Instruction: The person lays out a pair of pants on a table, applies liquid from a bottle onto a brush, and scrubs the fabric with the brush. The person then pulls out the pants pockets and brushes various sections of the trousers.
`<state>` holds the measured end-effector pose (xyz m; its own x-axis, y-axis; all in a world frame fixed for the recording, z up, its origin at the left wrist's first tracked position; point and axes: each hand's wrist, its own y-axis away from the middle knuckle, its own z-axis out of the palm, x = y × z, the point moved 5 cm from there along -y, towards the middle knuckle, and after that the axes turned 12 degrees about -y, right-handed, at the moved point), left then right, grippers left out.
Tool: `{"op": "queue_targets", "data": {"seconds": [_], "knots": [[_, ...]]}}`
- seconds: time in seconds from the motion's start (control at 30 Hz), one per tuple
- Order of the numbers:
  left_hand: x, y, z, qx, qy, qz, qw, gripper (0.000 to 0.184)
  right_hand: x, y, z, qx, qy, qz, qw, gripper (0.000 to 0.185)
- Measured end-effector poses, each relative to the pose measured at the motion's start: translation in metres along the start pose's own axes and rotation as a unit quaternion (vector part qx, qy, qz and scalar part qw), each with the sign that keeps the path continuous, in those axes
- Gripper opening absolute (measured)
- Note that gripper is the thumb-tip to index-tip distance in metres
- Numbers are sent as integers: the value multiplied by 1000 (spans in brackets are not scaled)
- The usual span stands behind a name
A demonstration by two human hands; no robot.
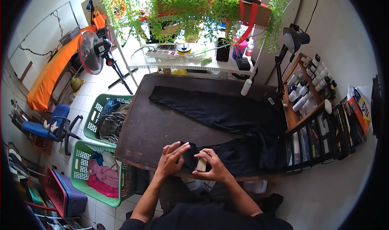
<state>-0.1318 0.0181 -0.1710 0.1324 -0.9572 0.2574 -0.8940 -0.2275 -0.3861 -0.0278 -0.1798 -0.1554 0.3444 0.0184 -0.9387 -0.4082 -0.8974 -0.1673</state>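
Note:
Black trousers (227, 112) lie spread over the dark brown table (142, 128), both legs pointing left. Near the table's front edge my right hand (212, 165) holds a small beige block-like object (201, 164) between thumb and fingers, over the lower trouser leg. My left hand (173, 159) is just left of it at the end of that leg, fingers apart and nothing in it. A gap separates the two hands.
A white bottle (246, 87) stands at the table's back edge. Bottles fill a wooden rack (291, 115) at the right, beside a black desk lamp (279, 63). Green laundry baskets (77, 165) stand left of the table. Behind is a white shelf (142, 62).

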Motion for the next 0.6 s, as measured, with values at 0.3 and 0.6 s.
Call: {"op": "queue_targets", "data": {"seconds": [0.3, 0.6], "knots": [[14, -3, 1, -100, -39, 89, 990, 64, 12, 1, 4, 46, 156, -46, 986, 73], [8, -5, 6, -106, -9, 19, 994, 71, 28, 15, -31, 168, 234, -31, 957, 74]]}}
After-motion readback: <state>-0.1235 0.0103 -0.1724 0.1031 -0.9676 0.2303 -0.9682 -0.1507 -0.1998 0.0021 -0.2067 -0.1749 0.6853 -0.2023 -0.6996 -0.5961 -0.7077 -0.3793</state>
